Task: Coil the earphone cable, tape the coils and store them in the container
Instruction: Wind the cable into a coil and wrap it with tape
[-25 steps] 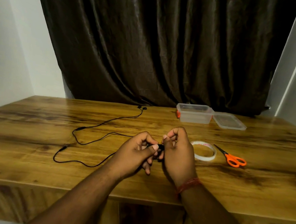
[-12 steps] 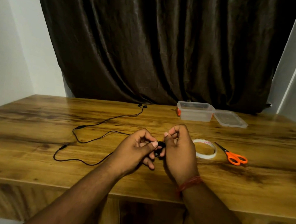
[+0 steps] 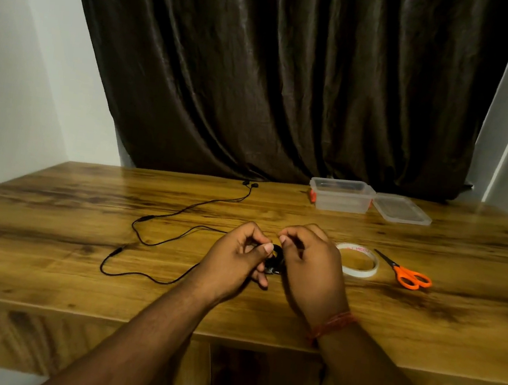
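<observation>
A black earphone cable [image 3: 159, 215] snakes over the left half of the wooden table [image 3: 43, 261], its earbuds [image 3: 250, 184] lying near the back edge. My left hand [image 3: 234, 260] pinches a small black coil of the cable [image 3: 274, 261] between thumb and fingers. My right hand [image 3: 310, 267] is close against it, fingers curled on the same coil. A roll of clear tape [image 3: 358, 261] lies just right of my right hand. The clear plastic container [image 3: 341, 194] stands at the back with no lid on.
Orange-handled scissors [image 3: 409, 276] lie right of the tape. The container's clear lid [image 3: 400, 209] rests flat beside the container. A dark curtain [image 3: 277, 76] hangs behind the table. The table's front edge runs under my forearms.
Both hands stayed together at the table's middle, working the cable. A small black coil now shows between them, and the loose cable on the left has shifted slightly.
</observation>
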Motion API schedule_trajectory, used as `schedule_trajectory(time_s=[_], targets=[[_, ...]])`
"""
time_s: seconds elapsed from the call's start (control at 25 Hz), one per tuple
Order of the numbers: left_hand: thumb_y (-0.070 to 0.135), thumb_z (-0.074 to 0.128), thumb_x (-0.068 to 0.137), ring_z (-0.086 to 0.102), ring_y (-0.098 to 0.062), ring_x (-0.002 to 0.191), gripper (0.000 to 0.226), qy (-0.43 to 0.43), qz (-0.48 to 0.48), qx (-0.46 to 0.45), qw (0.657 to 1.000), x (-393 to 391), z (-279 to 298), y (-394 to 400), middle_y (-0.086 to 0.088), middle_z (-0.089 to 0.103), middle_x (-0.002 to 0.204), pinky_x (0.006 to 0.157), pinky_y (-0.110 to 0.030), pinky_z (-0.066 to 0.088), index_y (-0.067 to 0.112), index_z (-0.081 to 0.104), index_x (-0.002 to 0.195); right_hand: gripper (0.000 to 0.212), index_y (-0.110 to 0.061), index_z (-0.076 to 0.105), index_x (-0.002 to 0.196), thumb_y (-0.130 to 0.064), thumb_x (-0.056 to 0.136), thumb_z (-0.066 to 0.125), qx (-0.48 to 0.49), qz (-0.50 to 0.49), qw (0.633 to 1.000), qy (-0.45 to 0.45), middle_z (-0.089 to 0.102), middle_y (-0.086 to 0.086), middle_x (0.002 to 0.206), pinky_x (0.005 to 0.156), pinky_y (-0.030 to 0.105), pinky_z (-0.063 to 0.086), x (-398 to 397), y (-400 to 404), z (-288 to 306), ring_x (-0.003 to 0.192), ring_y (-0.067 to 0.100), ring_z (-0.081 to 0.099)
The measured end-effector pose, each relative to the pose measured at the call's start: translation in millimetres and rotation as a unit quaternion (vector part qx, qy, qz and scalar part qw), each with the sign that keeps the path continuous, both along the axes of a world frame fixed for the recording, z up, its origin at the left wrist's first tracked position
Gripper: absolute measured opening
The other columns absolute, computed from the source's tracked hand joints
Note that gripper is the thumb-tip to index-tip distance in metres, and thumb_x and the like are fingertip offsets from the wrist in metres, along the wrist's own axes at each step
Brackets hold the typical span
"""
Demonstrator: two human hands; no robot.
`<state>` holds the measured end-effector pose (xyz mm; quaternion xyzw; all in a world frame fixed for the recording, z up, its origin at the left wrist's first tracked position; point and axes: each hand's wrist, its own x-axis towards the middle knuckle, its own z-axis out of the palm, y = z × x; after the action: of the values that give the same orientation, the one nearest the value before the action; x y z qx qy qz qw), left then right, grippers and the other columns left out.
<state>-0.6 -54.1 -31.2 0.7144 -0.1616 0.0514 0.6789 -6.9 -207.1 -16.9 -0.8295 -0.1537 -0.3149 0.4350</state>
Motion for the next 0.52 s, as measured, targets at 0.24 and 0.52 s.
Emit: schedule_trajectory(time_s=[0.24, 0.52], targets=[[0.013, 0.059, 0.097, 0.056, -0.023, 0.044, 0.026, -0.002, 0.023, -0.001, 1.0, 0.5, -0.2, -1.8, -0.005, 0.054, 0.058, 0.06, -0.042, 0.051, 0.027, 0.059, 0.076, 0.019, -0.016, 0.072, 0.1, -0.013, 0.097, 0.053, -0.099, -0.011, 0.995, -0.03, 0.058, -0.002, 0.098, 0.073, 0.019, 0.037, -4.9, 7.4, -1.1, 0.08, 0.009, 0.052], [0.006, 0.056, 0.099, 0.053, -0.024, 0.045, 0.016, -0.002, 0.053, -0.001, 0.999, -1.0, 2.2, -5.2, -0.007, 0.051, 0.059, 0.058, -0.039, 0.051, 0.013, 0.053, 0.084, 0.018, -0.015, 0.07, 0.101, -0.015, 0.096, 0.053, -0.177, -0.041, 0.983, -0.023, 0.057, 0.002, 0.098, 0.076, 0.03, 0.044, -11.2, 8.9, 1.5, 0.09, 0.02, 0.056]])
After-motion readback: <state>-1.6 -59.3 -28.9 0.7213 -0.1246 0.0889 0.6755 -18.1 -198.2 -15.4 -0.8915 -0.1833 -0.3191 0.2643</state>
